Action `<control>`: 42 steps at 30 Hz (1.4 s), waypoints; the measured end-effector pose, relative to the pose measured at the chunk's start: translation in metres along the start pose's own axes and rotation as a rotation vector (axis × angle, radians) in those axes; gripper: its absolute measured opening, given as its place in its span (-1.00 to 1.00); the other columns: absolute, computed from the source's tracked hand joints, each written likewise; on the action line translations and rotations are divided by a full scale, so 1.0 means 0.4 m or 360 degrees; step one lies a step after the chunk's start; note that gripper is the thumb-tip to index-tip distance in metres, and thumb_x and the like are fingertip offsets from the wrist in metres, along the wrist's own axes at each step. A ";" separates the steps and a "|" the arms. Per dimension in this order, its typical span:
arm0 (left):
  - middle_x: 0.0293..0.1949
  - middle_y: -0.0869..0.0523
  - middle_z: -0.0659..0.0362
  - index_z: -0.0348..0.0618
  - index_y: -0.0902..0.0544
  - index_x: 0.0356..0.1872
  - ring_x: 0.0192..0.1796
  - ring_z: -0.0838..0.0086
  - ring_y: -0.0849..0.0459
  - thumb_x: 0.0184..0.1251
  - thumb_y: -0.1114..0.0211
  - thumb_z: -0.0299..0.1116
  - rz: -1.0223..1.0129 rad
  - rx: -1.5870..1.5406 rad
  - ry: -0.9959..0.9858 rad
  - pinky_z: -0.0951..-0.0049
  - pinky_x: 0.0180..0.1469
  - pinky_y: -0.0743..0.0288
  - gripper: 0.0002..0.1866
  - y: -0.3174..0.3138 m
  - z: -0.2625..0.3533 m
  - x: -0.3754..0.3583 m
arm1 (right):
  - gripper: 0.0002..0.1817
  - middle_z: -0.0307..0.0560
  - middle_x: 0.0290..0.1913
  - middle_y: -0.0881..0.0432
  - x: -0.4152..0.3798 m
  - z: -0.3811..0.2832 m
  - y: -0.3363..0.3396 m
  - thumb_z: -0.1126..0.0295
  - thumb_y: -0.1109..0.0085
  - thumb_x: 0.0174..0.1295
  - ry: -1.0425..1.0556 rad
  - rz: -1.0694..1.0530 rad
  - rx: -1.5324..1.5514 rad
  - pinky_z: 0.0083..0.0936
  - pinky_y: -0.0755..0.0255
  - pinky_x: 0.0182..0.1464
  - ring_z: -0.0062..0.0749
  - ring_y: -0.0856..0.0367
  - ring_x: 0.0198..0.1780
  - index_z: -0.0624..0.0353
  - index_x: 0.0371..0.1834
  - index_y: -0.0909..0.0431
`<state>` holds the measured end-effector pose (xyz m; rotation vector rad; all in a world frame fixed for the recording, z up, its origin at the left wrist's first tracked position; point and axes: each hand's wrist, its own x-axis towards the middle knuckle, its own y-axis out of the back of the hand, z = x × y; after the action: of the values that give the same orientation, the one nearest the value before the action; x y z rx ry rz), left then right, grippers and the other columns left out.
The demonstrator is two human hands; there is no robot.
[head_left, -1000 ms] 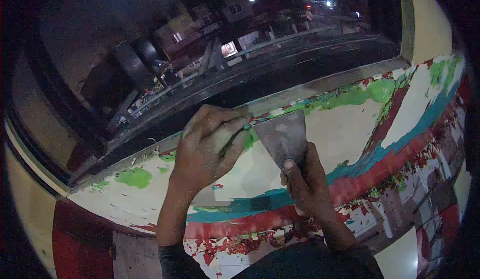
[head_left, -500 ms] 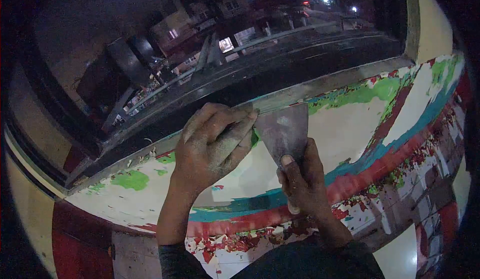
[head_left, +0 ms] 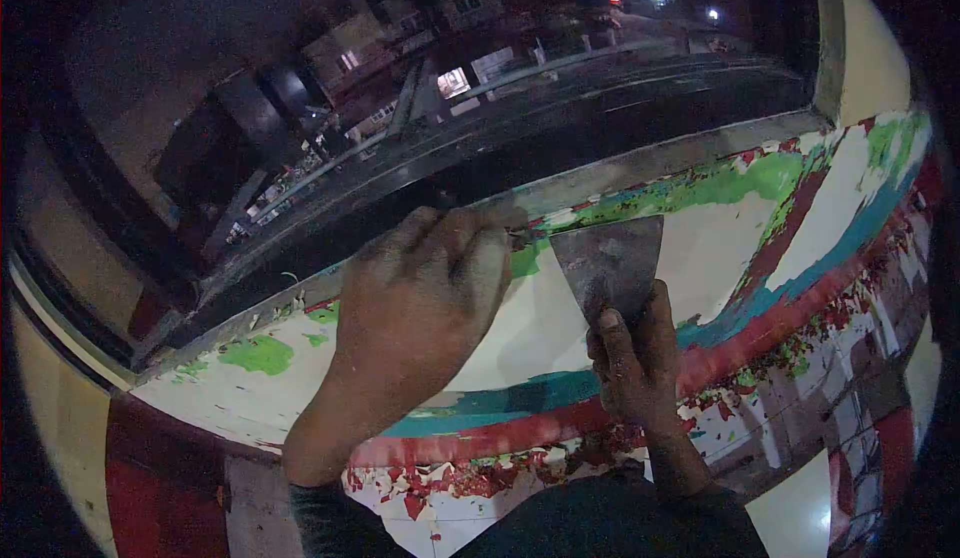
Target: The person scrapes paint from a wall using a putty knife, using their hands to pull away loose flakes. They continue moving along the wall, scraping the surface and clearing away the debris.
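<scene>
My right hand (head_left: 640,368) grips a wide-bladed paint scraper (head_left: 610,263), thumb on the lower blade. The blade's straight edge lies close to a green and teal strip along the top of the wall (head_left: 520,333), whose paint is white, teal and red. To its left, my left hand (head_left: 425,303) is closed with its back to me. Its fingertips are pinched together at the sill edge, left of the blade; anything between them is too small or hidden to make out. Dust coats the fingers.
A dark window frame (head_left: 560,148) runs behind the wall, with a night street and lights beyond. Red and white paint flakes (head_left: 500,473) lie along the floor at the wall's foot. A green paint patch (head_left: 257,355) shows at left.
The scraper and my right hand have shifted right. My left hand has turned its back toward me, its fingers now curled in at the sill edge.
</scene>
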<state>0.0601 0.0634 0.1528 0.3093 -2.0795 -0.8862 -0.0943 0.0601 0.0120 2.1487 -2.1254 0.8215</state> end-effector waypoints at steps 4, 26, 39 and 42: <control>-0.48 -0.49 0.11 -0.25 -0.49 -0.48 -0.43 0.32 -0.55 -0.16 -0.22 -0.46 -0.0205 0.0309 -0.0114 0.37 -0.48 -0.47 -0.84 0.021 0.033 0.021 | -0.78 -0.30 -0.47 -0.36 0.001 0.006 0.012 0.36 0.05 0.27 0.0016 -0.0056 0.0057 -0.80 -0.13 -0.66 -0.77 -0.25 -0.60 0.13 -0.11 -0.18; -0.34 -0.59 0.01 -0.19 -0.49 -0.34 -0.30 0.13 -0.58 -0.05 -0.29 -0.46 -0.0047 -0.0002 0.0019 0.22 -0.23 -0.47 -0.79 -0.018 -0.024 0.009 | -0.81 -0.22 -0.50 -0.38 -0.003 -0.021 0.061 0.37 0.11 0.29 -0.0062 -0.0138 0.0002 -0.63 -0.29 -0.43 -0.65 -0.34 -0.48 0.24 -0.18 -0.19; -0.29 -0.54 -0.01 -0.32 -0.46 -0.25 -0.32 0.19 -0.54 -0.09 -0.15 -0.42 -0.0189 0.0425 -0.0161 0.19 -0.33 -0.48 -0.69 0.006 0.034 0.015 | -0.75 -0.20 -0.53 -0.40 0.000 -0.019 0.063 0.32 0.09 0.29 -0.0063 -0.0180 0.0011 -0.61 -0.30 -0.44 -0.63 -0.36 -0.50 0.27 -0.15 -0.19; -0.28 -0.53 -0.02 -0.34 -0.45 -0.26 -0.31 0.17 -0.53 -0.13 -0.14 -0.44 -0.0163 0.0451 -0.0137 0.19 -0.29 -0.47 -0.68 0.004 0.039 0.018 | -0.74 -0.19 -0.54 -0.41 -0.001 -0.009 0.065 0.31 0.09 0.29 -0.0033 -0.0191 -0.0030 -0.60 -0.31 -0.45 -0.63 -0.37 -0.51 0.28 -0.15 -0.19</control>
<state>0.0435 0.0686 0.1522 0.5401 -2.2887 -0.6726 -0.1196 0.0595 0.0059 2.2585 -1.9815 0.7693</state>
